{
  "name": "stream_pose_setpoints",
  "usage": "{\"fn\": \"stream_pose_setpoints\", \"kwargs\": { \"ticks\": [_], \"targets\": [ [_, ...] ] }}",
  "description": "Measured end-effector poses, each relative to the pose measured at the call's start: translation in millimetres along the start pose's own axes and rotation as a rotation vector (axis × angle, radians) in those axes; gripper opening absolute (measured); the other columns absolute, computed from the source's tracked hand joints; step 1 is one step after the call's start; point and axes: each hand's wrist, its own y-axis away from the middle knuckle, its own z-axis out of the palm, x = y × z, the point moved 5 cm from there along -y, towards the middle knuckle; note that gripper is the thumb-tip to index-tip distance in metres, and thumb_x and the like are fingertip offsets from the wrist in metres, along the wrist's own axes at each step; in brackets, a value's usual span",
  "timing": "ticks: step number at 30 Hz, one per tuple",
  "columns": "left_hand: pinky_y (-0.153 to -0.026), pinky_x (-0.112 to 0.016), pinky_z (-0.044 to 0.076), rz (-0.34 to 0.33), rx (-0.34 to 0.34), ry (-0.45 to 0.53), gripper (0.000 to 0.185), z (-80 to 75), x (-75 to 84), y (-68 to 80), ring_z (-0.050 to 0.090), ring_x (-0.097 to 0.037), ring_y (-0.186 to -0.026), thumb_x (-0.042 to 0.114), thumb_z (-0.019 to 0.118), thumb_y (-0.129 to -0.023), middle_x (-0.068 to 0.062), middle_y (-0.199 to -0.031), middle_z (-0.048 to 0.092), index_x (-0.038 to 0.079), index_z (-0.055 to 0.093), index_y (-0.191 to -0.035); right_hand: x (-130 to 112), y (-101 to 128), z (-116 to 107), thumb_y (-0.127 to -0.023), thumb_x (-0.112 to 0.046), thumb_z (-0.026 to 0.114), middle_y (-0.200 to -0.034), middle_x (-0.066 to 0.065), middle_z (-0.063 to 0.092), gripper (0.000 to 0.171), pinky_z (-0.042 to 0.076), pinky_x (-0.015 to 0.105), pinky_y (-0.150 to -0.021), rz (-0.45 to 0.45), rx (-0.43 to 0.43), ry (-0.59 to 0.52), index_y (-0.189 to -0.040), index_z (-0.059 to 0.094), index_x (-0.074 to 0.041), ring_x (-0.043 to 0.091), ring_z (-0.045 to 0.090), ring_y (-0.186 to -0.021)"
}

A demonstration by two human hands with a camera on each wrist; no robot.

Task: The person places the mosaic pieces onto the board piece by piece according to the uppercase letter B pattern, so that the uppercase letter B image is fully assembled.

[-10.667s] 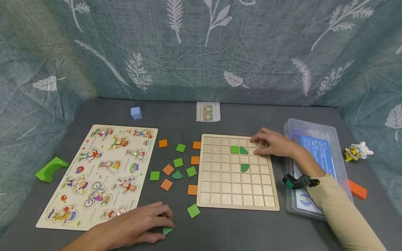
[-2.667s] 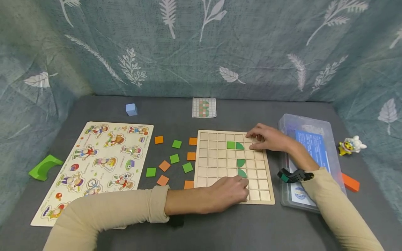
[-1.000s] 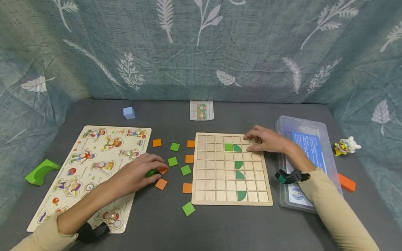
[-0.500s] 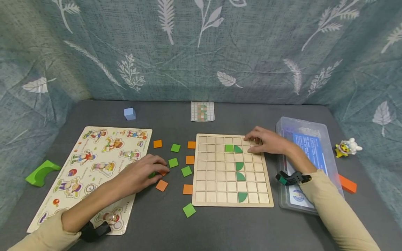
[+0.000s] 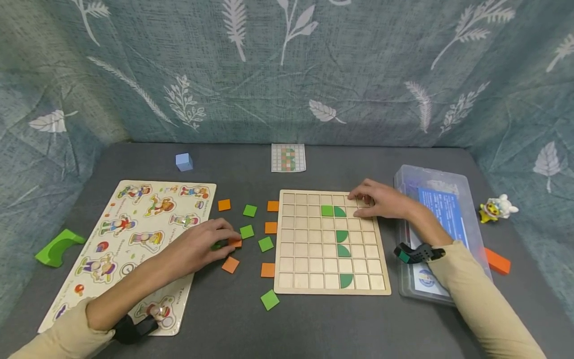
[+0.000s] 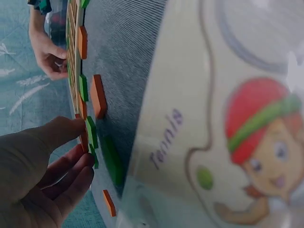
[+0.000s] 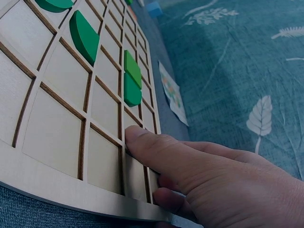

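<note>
My left hand (image 5: 197,248) pinches an orange square tile (image 5: 236,244) between thumb and fingertips, beside other loose tiles left of the wooden grid board (image 5: 305,249). The left wrist view shows the thumb and a finger on either side of that tile (image 6: 83,138). Under the palm, a green square tile (image 5: 217,246) is partly covered. My right hand (image 5: 382,200) rests on the board's upper right part, thumb and fingers over its cells. In the grid lie a light green square (image 5: 327,211) and several dark green quarter-circles (image 5: 342,236).
Loose orange (image 5: 230,265) and green tiles (image 5: 270,299) lie around the board's left side. A picture puzzle (image 5: 148,259) sits under the left forearm. Behind the board lies a pattern card (image 5: 288,158). A clear plastic case (image 5: 430,174), toy figure (image 5: 497,208) and orange block (image 5: 497,261) stand right.
Two more green quarter-circles have come into the grid since the oldest frame. My left hand went from the board back to the loose tiles and now pinches an orange one. The right hand stayed.
</note>
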Motion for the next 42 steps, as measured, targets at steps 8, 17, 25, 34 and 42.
{"fn": "stream_pose_setpoints", "kwargs": {
  "ticks": [8,17,25,34,42],
  "targets": [
    [-0.070,-0.026,0.051,0.011,0.027,0.061,0.021,0.7,9.6,-7.2,0.061,-0.008,-0.084,0.015,0.077,-0.082,0.004,-0.097,0.064,0.014,0.075,-0.103,2,-2,-1,-0.090,-0.028,0.069,-0.105,0.009,0.053,0.040,0.043,0.034,-0.075,-0.003,0.001,0.005,-0.125,0.061,-0.009,0.014,0.048,-0.085],
    [-0.071,-0.023,0.050,0.010,-0.028,0.101,0.022,7.9,19.7,-14.1,0.059,-0.006,-0.084,0.018,0.076,-0.084,0.005,-0.099,0.063,0.016,0.074,-0.106,2,-2,2,-0.090,-0.029,0.069,-0.106,0.009,0.053,0.040,0.042,0.033,-0.075,-0.001,-0.004,0.005,-0.124,0.062,-0.009,0.014,0.048,-0.085],
    [-0.071,-0.024,0.051,0.027,-0.022,0.125,0.022,9.6,24.9,-15.7,0.060,-0.007,-0.083,0.018,0.076,-0.084,0.005,-0.099,0.064,0.015,0.074,-0.105,1,-1,3,-0.090,-0.029,0.069,-0.107,0.009,0.053,0.040,0.043,0.034,-0.075,-0.002,-0.001,0.005,-0.125,0.061,-0.009,0.014,0.049,-0.086],
    [-0.073,-0.025,0.050,0.166,-0.045,0.151,0.019,22.4,51.1,-33.0,0.059,-0.009,-0.083,0.020,0.074,-0.086,0.004,-0.099,0.063,0.016,0.073,-0.104,3,0,3,-0.089,-0.027,0.071,-0.106,0.009,0.053,0.041,0.044,0.033,-0.076,-0.003,0.004,0.010,-0.125,0.061,-0.010,0.014,0.049,-0.085],
    [-0.071,-0.019,0.049,0.315,-0.042,0.173,0.014,38.8,79.6,-53.4,0.059,-0.008,-0.081,0.014,0.071,-0.087,0.002,-0.096,0.064,0.013,0.073,-0.101,2,0,0,-0.090,-0.028,0.069,-0.107,0.009,0.053,0.040,0.044,0.035,-0.076,-0.002,0.003,0.001,-0.125,0.061,-0.010,0.015,0.050,-0.087]
  ]
}}
